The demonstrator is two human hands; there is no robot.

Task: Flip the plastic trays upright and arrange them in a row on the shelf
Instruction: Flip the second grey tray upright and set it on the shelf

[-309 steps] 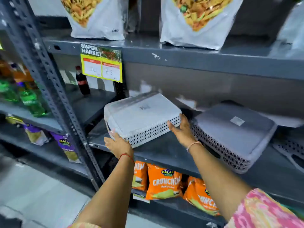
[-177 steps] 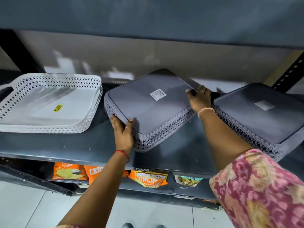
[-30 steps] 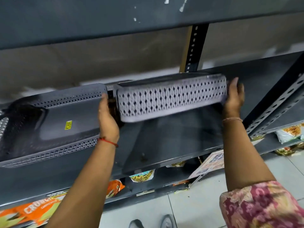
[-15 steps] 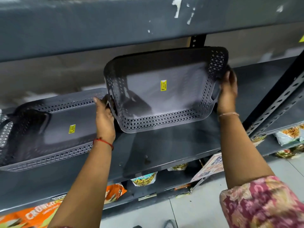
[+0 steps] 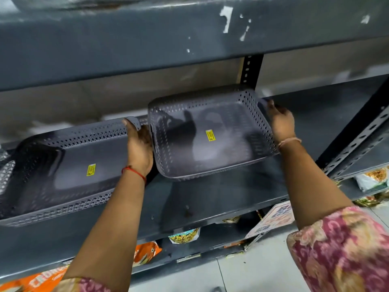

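Observation:
A grey perforated plastic tray [image 5: 221, 154] with a yellow sticker inside is upright, open side up, held a little above the grey metal shelf [image 5: 210, 199]. My left hand [image 5: 140, 148] grips its left end and my right hand [image 5: 281, 123] grips its right end. To the left a second grey tray [image 5: 69, 171] rests upright on the shelf, its right rim close to my left hand. The edge of a white tray [image 5: 5, 171] shows at the far left.
The shelf above [image 5: 168, 43] hangs low over the trays. A black perforated upright [image 5: 250, 68] stands behind, and an angled post [image 5: 362, 131] is at the right. Snack packets [image 5: 145, 253] lie on the lower shelf. Bare shelf surface extends right of the held tray.
The held tray has turned from tilted toward me to open side up and dropped lower toward the shelf. Both hands stayed on its ends.

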